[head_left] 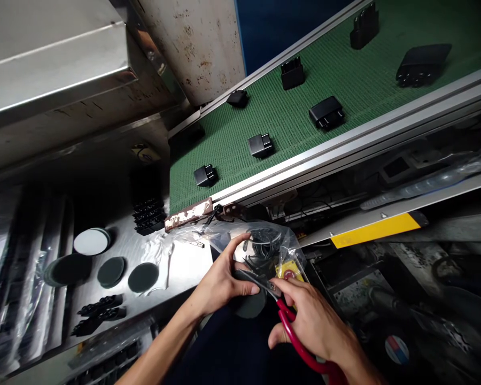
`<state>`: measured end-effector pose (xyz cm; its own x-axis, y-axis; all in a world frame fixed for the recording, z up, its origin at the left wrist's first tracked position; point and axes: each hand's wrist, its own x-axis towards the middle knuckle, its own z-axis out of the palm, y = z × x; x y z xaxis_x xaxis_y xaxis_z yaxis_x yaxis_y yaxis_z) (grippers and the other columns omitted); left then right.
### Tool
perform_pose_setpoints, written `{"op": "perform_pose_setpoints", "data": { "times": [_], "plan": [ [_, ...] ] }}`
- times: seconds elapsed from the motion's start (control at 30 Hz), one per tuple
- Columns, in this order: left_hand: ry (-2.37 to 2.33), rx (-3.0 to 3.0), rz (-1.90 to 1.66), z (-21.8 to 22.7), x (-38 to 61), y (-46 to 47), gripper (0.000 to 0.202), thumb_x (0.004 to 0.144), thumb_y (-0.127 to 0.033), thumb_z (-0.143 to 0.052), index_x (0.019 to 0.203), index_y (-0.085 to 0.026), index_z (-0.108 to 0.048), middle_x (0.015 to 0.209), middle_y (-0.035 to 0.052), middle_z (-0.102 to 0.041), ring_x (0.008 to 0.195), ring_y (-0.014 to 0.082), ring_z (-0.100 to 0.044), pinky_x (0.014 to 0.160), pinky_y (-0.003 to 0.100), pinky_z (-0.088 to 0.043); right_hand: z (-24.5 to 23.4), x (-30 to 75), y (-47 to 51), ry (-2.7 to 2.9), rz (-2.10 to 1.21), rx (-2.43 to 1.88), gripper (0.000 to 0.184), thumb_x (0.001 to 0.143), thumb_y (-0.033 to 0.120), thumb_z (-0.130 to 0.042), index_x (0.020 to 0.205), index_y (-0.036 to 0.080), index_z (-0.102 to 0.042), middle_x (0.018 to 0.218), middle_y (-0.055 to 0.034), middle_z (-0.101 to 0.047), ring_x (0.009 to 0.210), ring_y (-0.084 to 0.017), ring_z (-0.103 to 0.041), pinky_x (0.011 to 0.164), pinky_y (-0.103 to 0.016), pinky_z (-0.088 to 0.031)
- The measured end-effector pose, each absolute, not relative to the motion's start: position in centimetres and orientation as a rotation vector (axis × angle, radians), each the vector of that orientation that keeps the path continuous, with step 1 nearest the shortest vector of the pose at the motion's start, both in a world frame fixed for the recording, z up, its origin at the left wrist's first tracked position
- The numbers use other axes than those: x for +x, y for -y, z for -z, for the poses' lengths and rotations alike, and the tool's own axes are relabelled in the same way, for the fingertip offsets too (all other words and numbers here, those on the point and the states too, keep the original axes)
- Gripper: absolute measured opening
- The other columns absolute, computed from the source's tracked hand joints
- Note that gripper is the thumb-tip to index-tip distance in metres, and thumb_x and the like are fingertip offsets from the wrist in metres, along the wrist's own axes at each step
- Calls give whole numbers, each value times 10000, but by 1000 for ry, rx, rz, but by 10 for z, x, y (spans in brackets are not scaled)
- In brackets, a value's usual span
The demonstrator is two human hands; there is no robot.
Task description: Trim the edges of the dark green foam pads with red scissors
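My right hand [310, 315] is wrapped around red-handled cutting pliers [288, 326]. Their metal jaws reach left to my left hand [226, 278], which is closed with thumb and fingers on a small black part [242, 275]. Much of that part is hidden by the fingers and jaws, so its exact kind is unclear. Just beyond both hands, a clear plastic bag [278, 232] holds thin black scraps. A dark round disc [250, 303] shows beneath my hands, and a yellow emergency-stop box with a red button [289, 271] sits beside my right fingers.
Several black plug-like housings [260, 145] lie on a green conveyor belt [224, 155] with a metal rail. To the left, a steel bench [116, 315] carries round discs [143, 277], stacked black parts [148, 216] and a white glove [156, 256]. Dark machinery stands at right.
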<state>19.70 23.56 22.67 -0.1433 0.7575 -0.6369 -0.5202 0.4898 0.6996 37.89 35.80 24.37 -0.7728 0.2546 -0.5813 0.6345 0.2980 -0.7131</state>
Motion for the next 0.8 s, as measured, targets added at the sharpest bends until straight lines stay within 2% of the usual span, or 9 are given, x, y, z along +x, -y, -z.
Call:
{"op": "perform_pose_setpoints", "data": {
  "times": [0.07,0.1,0.2,0.27,0.33,0.5,0.63,0.73,0.8],
  "plan": [
    [-1311,246,-1124,-226,198,-235,1057,650,-167,-820,1448,-246,-132,739,12,-683,660,157,-617,591,206,-432,-244,380,-357,-2184,1476,804,746,546,564,-810,1189,259,-584,960,-27,-653,957,-263,-593,820,-350,-473],
    [-1309,252,-1128,-226,198,-235,1050,660,-163,-813,1451,-261,-129,748,15,-687,673,162,-625,592,204,-433,-244,381,-356,-2171,1480,798,800,557,567,-804,1248,254,-550,1050,-47,-646,1028,-278,-582,872,-365,-469],
    [-1277,261,-1139,-226,200,-236,1060,688,-167,-795,1465,-285,-83,786,33,-705,706,182,-654,594,206,-448,-241,383,-355,-2181,1466,742,994,597,574,-778,1435,262,-345,1337,-92,-505,1287,-316,-428,1064,-431,-369],
    [-1282,263,-1134,-227,201,-237,1079,692,-172,-794,1471,-284,-57,764,32,-706,673,180,-655,563,195,-439,-238,382,-355,-2218,1429,706,1067,592,583,-776,1473,267,-263,1377,-100,-452,1344,-328,-351,1111,-466,-311],
    [-1309,271,-1126,-228,202,-237,1089,689,-170,-797,1474,-288,-51,742,26,-704,645,172,-648,547,186,-432,-237,381,-356,-2238,1412,695,1073,584,584,-781,1471,257,-273,1343,-104,-472,1329,-328,-366,1109,-470,-317],
    [-1302,283,-1132,-230,201,-238,1071,710,-140,-774,1471,-319,-42,813,47,-722,765,217,-682,683,269,-502,-238,378,-357,-2192,1476,764,978,582,564,-790,1420,270,-380,1333,-79,-510,1295,-302,-422,1087,-420,-352],
    [-1301,274,-1141,-231,201,-239,1069,704,-131,-774,1472,-322,-55,800,32,-706,768,227,-682,681,274,-494,-240,379,-356,-2164,1506,822,958,542,576,-808,1374,266,-450,1255,-71,-561,1189,-300,-499,996,-384,-421],
    [-1310,272,-1165,-229,202,-238,1067,687,-128,-786,1472,-310,-87,803,29,-697,723,201,-660,636,248,-479,-240,380,-356,-2182,1491,840,946,502,590,-823,1328,260,-500,1136,-65,-604,1035,-275,-559,880,-344,-457],
    [-1292,263,-1177,-227,202,-238,1064,686,-124,-785,1470,-312,-91,790,24,-693,666,170,-631,593,221,-460,-238,380,-358,-2184,1491,834,824,513,584,-822,1224,247,-577,939,-31,-635,844,-222,-575,760,-301,-456]
  ]
}}
